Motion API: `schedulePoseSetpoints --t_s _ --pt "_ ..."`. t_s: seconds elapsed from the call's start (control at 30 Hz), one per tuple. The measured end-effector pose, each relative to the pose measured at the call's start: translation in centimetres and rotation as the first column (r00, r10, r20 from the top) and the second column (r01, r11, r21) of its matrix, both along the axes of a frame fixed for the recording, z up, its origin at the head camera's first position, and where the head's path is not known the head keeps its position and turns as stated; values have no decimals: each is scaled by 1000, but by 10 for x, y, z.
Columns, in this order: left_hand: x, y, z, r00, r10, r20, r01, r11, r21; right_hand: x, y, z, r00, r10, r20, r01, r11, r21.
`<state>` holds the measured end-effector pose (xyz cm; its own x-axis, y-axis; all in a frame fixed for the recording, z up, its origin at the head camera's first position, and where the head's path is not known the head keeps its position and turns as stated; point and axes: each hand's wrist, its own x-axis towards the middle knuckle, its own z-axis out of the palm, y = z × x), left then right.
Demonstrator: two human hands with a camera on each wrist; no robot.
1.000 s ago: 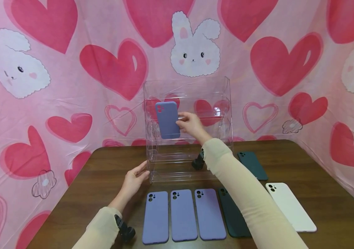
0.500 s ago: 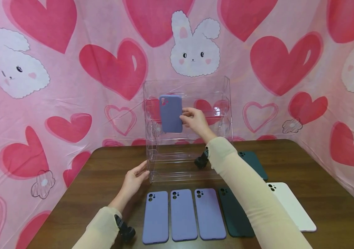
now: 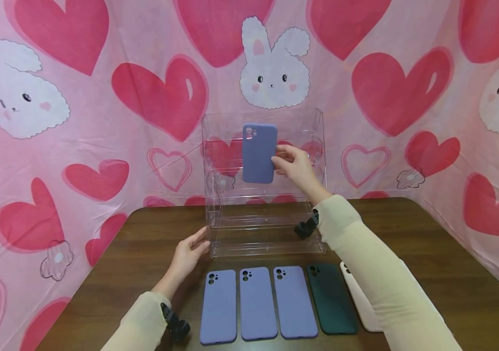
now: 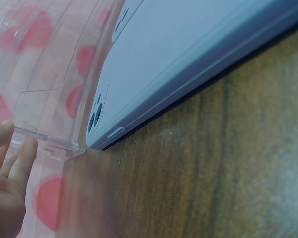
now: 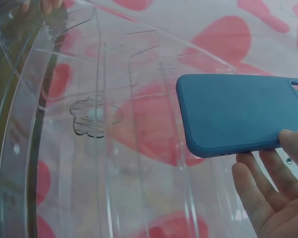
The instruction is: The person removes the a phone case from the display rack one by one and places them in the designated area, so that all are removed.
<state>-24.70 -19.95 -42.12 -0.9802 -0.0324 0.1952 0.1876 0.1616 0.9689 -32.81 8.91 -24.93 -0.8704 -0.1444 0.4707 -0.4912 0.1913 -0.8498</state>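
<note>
My right hand (image 3: pixel 295 168) pinches a purple-blue phone case (image 3: pixel 259 153) by its right long edge, thumb in front and fingers behind. The case is upright before the upper tiers of a clear tiered display stand (image 3: pixel 267 249). In the right wrist view this phone case (image 5: pixel 238 114) looks bluer, and pink cloth shows through its camera holes. My left hand (image 3: pixel 188 256) touches the stand's lower left side with nearly straight fingers. The left wrist view shows its fingertips (image 4: pixel 29 148) at the stand's bottom edge.
In front of the stand lie three lavender phone cases (image 3: pixel 258 304), a dark green one (image 3: pixel 333 302) and a white one (image 3: pixel 361 297), partly under my right sleeve. All rest on the brown wooden table (image 3: pixel 113 292). Pink heart-and-rabbit cloth (image 3: pixel 166 97) hangs behind.
My right hand has moved up and to the right with the phone case, which now looks more upright and nearer. The left hand has stayed at the stand's side.
</note>
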Motion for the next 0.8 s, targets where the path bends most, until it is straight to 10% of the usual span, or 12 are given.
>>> schedulePoseSetpoints --t_s 0.8 --pt "1 0 0 1000 5 7 -5 1000 -3 40 97 -1 999 -41 0 41 992 -115"
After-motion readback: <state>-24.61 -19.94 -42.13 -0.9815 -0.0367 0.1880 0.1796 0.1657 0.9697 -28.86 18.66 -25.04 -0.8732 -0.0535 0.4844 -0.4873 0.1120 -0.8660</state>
